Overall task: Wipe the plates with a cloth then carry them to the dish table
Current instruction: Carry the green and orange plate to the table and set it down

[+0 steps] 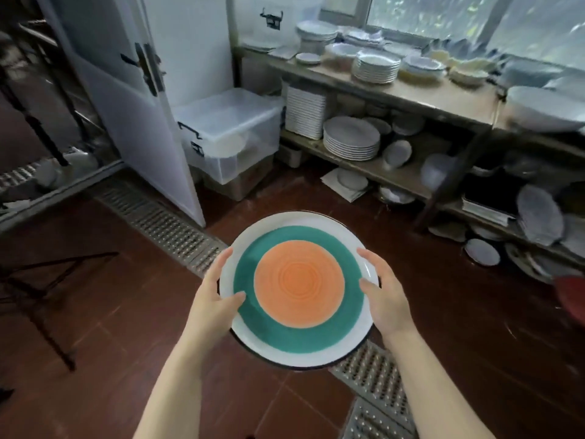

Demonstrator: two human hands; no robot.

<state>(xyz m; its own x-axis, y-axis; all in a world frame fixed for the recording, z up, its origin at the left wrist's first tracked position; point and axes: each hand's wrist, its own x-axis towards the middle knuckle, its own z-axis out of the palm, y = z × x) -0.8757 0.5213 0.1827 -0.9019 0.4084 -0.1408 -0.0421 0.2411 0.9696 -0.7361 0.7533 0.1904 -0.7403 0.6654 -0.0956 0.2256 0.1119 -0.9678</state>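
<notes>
head | left hand point(215, 297), right hand point(384, 296) each clasp plate point(299, 289) rim

Daylight comes through the window point(443, 17) at my upper right, leaving the room fairly dim. The left side sinks into shadow. The dishes on the shelves point(395, 90) look soft and smeared, and straight lines bend near the edges.

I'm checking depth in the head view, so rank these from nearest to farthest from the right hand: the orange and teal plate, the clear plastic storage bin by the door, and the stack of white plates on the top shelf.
1. Round orange and teal plate: in the right hand's grip.
2. Clear plastic storage bin: on the floor, ahead left.
3. Stack of white plates: top shelf, far ahead by the window.
</notes>
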